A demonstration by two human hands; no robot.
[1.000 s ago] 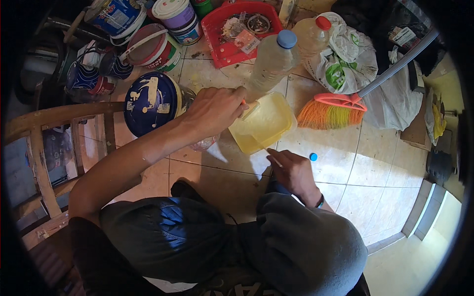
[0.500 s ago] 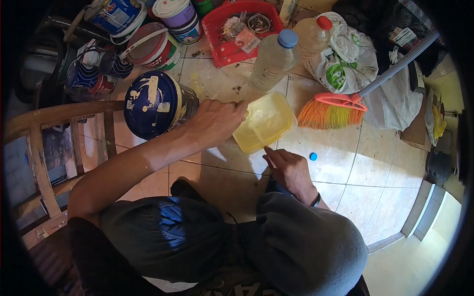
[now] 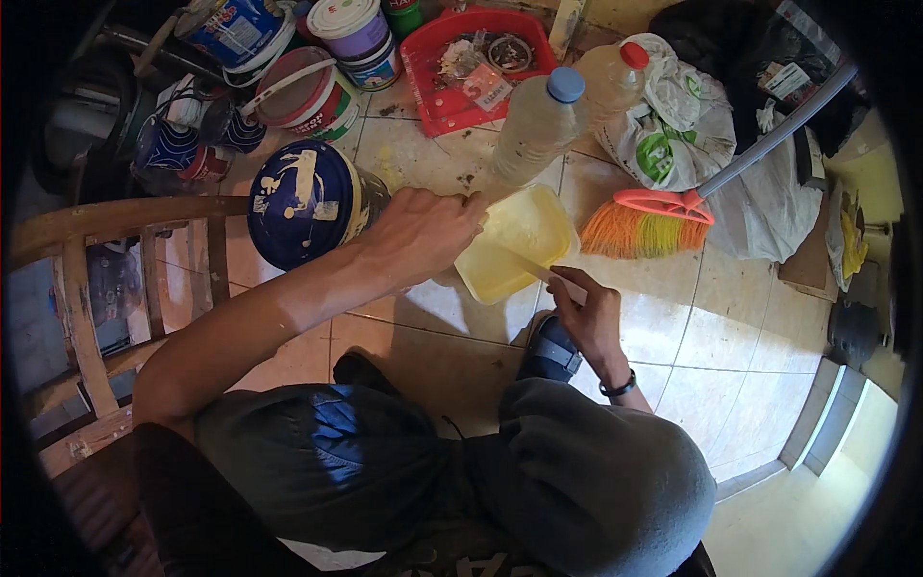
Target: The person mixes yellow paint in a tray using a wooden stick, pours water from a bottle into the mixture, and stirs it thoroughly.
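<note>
On the tiled floor (image 3: 452,332), right of the blue paint tin (image 3: 306,202) and near the plastic bottle (image 3: 535,125), sits the yellow tub (image 3: 514,242), whose left rim my left hand (image 3: 420,234) clasps while my right hand (image 3: 588,317) pinches a thin pale stick (image 3: 548,273) dipping into it.

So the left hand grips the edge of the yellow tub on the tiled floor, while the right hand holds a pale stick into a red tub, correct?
Not quite. In the head view the right hand holds the pale stick into the same yellow tub that the left hand grips, not a red one. The rest stands: the tub sits on the tiled floor.
</note>
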